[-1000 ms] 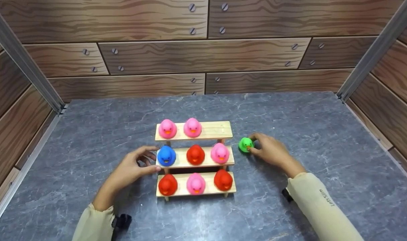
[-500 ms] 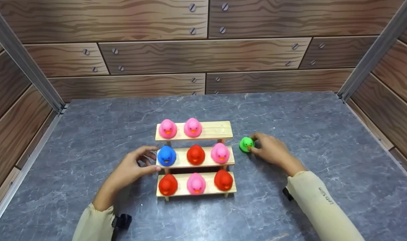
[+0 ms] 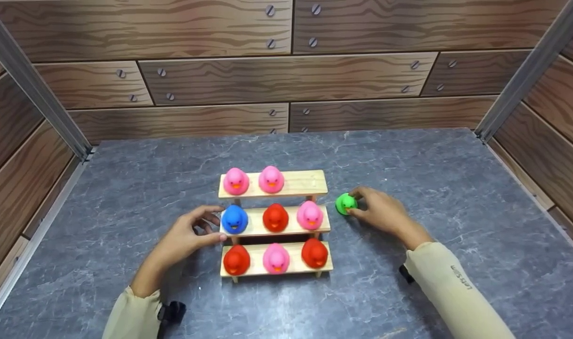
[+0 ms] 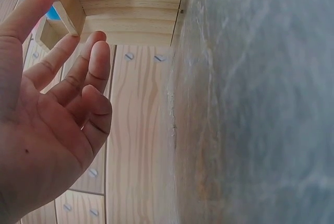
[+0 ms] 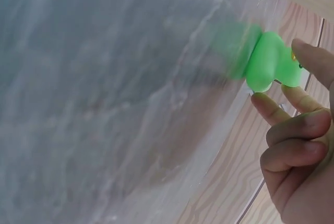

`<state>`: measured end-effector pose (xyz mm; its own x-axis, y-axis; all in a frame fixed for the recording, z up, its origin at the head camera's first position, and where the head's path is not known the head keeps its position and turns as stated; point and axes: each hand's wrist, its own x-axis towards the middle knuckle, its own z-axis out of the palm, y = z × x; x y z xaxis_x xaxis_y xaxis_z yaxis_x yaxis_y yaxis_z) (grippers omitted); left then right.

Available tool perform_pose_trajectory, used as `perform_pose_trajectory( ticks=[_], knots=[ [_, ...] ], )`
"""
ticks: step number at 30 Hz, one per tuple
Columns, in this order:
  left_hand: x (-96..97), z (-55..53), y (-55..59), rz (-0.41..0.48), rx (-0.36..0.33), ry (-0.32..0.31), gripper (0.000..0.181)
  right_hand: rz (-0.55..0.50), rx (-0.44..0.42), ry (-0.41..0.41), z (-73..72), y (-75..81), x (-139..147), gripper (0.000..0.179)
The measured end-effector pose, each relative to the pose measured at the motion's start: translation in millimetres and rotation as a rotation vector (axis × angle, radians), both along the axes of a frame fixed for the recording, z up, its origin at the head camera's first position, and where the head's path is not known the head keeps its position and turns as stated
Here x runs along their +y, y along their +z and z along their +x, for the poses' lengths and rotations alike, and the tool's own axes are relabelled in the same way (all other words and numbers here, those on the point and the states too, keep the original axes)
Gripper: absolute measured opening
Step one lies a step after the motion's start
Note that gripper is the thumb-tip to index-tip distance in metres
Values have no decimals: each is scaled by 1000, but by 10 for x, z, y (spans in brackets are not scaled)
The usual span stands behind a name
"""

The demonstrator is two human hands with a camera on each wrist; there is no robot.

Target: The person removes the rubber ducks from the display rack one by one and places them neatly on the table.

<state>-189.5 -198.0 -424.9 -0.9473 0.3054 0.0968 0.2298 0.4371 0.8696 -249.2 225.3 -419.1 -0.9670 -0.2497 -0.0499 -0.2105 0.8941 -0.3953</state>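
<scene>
A three-step wooden display shelf stands on the grey marbled table. My left hand holds the left end of its middle step, thumb at the front edge and index finger at the back, beside a blue rubber duck. In the left wrist view the other fingers curl loosely. To the right of the shelf my right hand pinches a small green rubber duck, thumb at its beak and fingertips behind it. The right wrist view shows this duck low at the table surface, over its reflection.
Two pink ducks sit on the top step, left and middle, with bare wood to their right. A red duck and a pink one share the middle step. The bottom step bears red, pink and red ducks. Wood-patterned walls enclose the table.
The green duck has turned and tipped slightly in my right fingers, almost in the same spot. My left hand and the shelf have not moved.
</scene>
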Motion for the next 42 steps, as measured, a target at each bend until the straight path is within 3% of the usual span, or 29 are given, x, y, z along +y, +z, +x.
perform_pose_trajectory(
  ticks=[11,18,42],
  knots=[
    [1,7,2,9,-5,-3,57,-31,-8,-10,-45,-8,-18,42],
    [9,4,3,9,11,-8,56,-49,40,15,-51,-13,15,38],
    [-1,13,-8,5,-19,11,57,-271,-101,-15,-92,-56,69,44]
  ],
)
